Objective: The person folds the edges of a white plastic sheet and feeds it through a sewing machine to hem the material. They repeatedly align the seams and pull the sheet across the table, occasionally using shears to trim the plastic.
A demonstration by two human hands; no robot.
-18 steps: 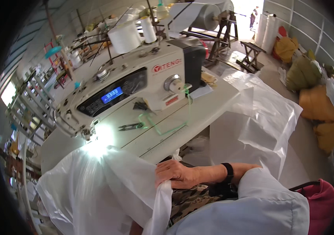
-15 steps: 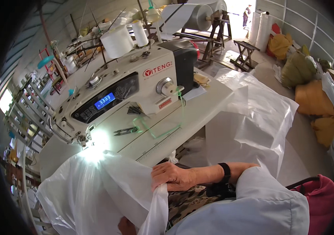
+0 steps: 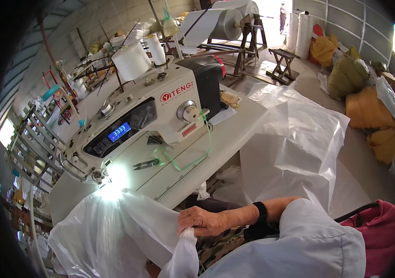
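Note:
My right hand (image 3: 201, 221), with a black band at the wrist, is closed around the bunched edge of a white translucent plastic sheet (image 3: 86, 231). The sheet drapes from the sewing machine (image 3: 132, 116) down over the table's near edge. Its gathered top lies under the machine's needle end, where a bright lamp washes out the detail. A small patch of my left hand (image 3: 152, 268) shows at the bottom behind the sheet; its fingers are hidden. On the table (image 3: 225, 134), thread snips (image 3: 146, 164) lie near a loop of green cord (image 3: 174, 162).
A second plastic sheet (image 3: 294, 153) spreads beyond the table's right side. Thread cones (image 3: 131, 61) stand behind the machine. Large rolls of white material (image 3: 225, 23) rest on a frame at the back, near a small wooden stool (image 3: 282, 62). Stuffed sacks (image 3: 369, 106) line the right wall.
The view has shifted slightly. My right hand keeps its grip on the plastic edge, which is bunched more tightly below it. Less of my left hand shows behind the sheet.

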